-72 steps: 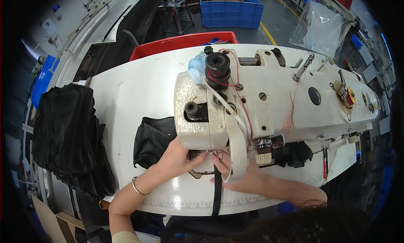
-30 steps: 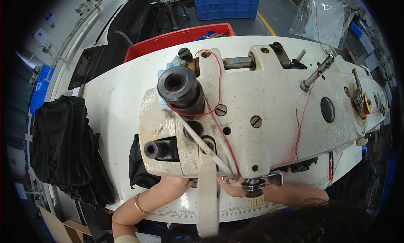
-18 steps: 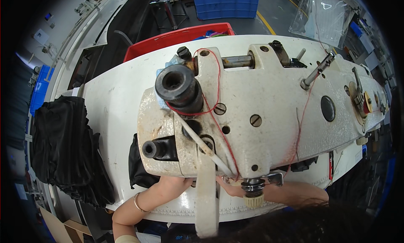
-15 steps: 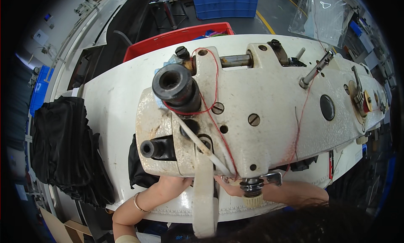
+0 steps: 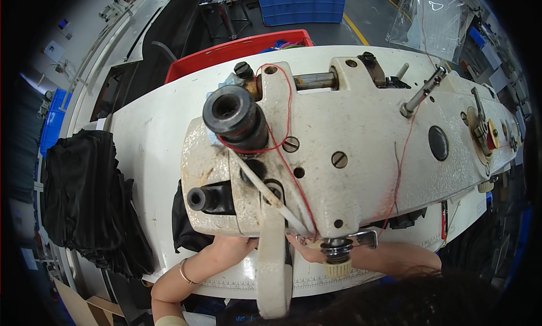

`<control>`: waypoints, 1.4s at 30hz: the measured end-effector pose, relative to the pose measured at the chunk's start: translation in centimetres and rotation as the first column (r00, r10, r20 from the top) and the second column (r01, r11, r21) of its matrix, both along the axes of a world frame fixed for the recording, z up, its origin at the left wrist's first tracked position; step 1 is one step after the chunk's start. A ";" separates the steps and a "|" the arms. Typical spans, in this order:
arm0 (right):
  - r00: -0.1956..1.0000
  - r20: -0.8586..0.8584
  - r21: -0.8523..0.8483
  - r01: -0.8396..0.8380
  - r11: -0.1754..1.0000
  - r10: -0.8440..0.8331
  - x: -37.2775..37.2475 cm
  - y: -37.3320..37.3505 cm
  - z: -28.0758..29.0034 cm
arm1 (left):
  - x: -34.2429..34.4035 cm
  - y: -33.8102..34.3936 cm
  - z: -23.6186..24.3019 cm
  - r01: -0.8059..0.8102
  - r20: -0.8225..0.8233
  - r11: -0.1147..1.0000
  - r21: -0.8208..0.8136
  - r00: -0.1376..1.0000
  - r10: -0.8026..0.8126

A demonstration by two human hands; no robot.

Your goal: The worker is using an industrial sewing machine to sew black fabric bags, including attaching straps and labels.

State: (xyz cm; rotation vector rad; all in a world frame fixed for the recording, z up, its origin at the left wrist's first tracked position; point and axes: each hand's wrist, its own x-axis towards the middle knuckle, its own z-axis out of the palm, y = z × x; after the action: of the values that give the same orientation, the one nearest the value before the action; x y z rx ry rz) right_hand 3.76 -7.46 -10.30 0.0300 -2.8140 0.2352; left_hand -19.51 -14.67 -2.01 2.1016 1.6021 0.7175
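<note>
A white sewing machine head (image 5: pixel 372 139) fills the middle of the view, with red thread (image 5: pixel 305 204) running across it. From the lower left, my left hand (image 5: pixel 237 246) reaches under the machine's left end, a bangle on its wrist. Opposite it, my right hand (image 5: pixel 307 250) comes in from the right below the machine, partly behind the tension knob. The machine covers the fingers of both hands, so what they hold is hidden. Black fabric (image 5: pixel 189 227) sticks out beside the machine, close to my left hand. More dark material (image 5: pixel 407 219) shows under the machine's arm.
A thick stack of black fabric pieces (image 5: pixel 82 190) lies at the left of the white table (image 5: pixel 144 123). Beyond the far edge stand a red bin (image 5: pixel 226 54) and a blue crate (image 5: pixel 302 7). A printed ruler strip (image 5: pixel 243 287) follows the near edge.
</note>
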 end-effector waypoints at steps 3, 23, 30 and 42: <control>0.999 -0.031 -0.049 0.041 0.998 -0.043 0.0 -0.1 0.4 | 0.0 0.1 -0.3 0.008 -0.037 1.000 -0.001 0.999 -0.008; 0.989 -0.019 0.082 0.145 0.986 -0.144 -0.3 0.7 6.7 | 2.1 0.3 1.1 0.125 -0.378 0.961 0.248 0.925 -0.022; 0.993 -0.080 0.295 0.110 0.949 -0.091 0.1 0.5 7.1 | 2.6 0.1 1.1 0.139 -0.396 0.916 0.376 0.918 0.024; 0.955 -0.035 0.528 0.268 0.806 -0.295 -0.2 1.1 5.7 | 0.4 3.0 3.1 0.070 -0.119 0.969 0.238 0.992 -0.042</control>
State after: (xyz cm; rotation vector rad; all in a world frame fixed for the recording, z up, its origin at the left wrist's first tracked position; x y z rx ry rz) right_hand 3.52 -6.33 -4.62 -0.2744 -2.7884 -0.6222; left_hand -19.14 -11.70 1.06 2.3902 1.5737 0.8248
